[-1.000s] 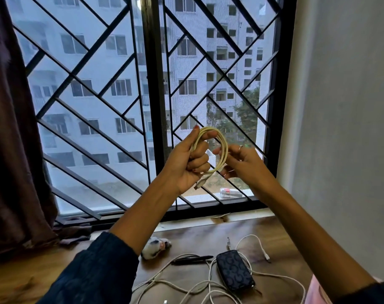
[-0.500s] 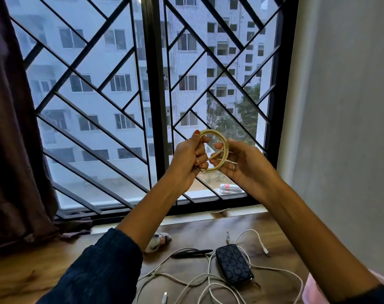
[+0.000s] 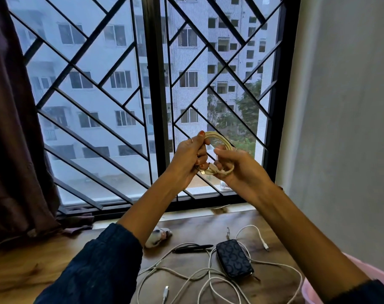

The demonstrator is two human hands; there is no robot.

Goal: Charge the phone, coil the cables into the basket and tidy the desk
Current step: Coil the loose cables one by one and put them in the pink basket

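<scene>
Raised in front of the window, a cream cable coil (image 3: 222,143) is held by both hands. My left hand (image 3: 187,159) grips its left side, and a metal plug end sticks out below those fingers. My right hand (image 3: 237,166) closes around the coil's lower right part. On the wooden desk (image 3: 33,266) below lie several loose white cables (image 3: 208,279) in a tangle. A dark patterned phone case (image 3: 233,258) rests among them. A pink basket (image 3: 308,288) shows at the bottom right corner, partly hidden by my right arm.
A black pen (image 3: 193,248) lies left of the phone case. A small white crumpled object (image 3: 158,236) sits near the window sill. A dark curtain (image 3: 13,132) hangs at the left, a grey wall at the right, and black window bars stand behind my hands.
The coil has got smaller and tighter. My right hand moved from pinching the coil's side to wrapping around its lower part, and the plug end now sticks out below my left hand.
</scene>
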